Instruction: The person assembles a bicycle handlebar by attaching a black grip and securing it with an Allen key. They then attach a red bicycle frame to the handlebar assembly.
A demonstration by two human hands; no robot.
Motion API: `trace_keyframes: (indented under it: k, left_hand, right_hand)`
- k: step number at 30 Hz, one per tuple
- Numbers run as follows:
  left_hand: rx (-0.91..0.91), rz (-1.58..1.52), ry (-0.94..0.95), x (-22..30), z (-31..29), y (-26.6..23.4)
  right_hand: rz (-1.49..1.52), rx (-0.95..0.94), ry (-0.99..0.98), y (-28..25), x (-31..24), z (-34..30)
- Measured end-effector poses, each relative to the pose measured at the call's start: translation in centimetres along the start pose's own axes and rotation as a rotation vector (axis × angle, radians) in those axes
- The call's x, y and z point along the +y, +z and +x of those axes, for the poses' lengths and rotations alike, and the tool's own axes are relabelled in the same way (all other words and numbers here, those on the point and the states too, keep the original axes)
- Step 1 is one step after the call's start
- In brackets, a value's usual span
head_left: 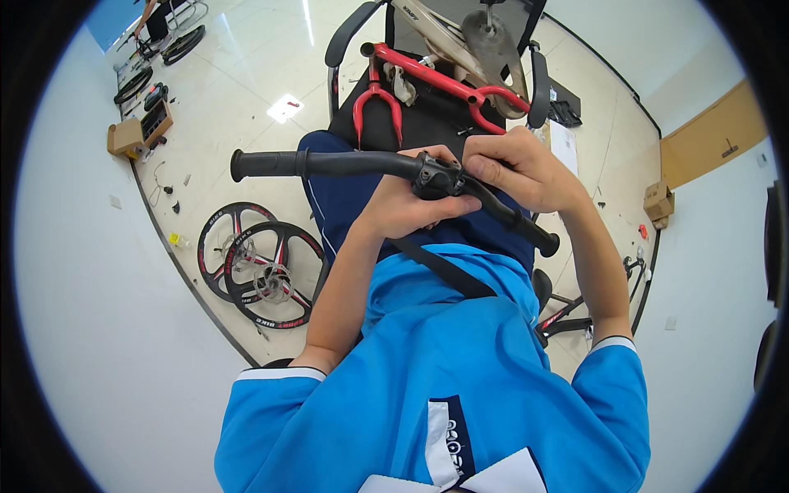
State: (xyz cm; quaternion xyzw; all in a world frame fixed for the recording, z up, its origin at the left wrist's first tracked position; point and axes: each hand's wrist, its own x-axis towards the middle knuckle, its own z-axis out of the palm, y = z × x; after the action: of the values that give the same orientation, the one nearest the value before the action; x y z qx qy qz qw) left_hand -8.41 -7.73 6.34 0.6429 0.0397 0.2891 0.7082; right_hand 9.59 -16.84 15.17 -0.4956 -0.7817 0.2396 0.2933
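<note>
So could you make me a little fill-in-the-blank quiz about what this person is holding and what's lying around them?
1. Both hands hold a black ____ with a grip at each end.
2. The bike frame on the chair is ____ in colour.
3. The two wheels lie on the ____.
4. The person's shirt is ____.

Missing words: handlebar; red; floor; blue.

1. A bright blue short-sleeved shirt (427,361) covers the chest and shoulders.
2. Each sleeve ends in a white band (271,374).
3. A white collar (493,476) shows at the bottom edge.
4. Dark navy trousers (345,197) cover the legs.
5. A black strap (436,263) crosses the waist.
</note>
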Motion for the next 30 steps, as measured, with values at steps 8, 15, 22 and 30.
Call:
trace_keyframes:
  k: [8,15,22,30]
  left_hand:
    - [-0.007,-0.113,-0.068,0.0,-0.2,0.2]
    - [-0.081,-0.181,-0.060,0.1,-0.2,0.0]
    - [-0.122,-0.240,-0.072,0.1,-0.3,-0.1]
    - [-0.158,-0.242,-0.055,-0.1,-0.2,0.2]
  right_hand:
    - [0.057,-0.007,-0.028,0.0,0.0,-0.3]
    - [0.048,-0.017,-0.015,-0.3,-0.5,0.1]
    - [0.040,-0.047,-0.046,-0.6,-0.5,0.2]
    - [0.046,0.008,-0.090,0.1,-0.5,0.1]
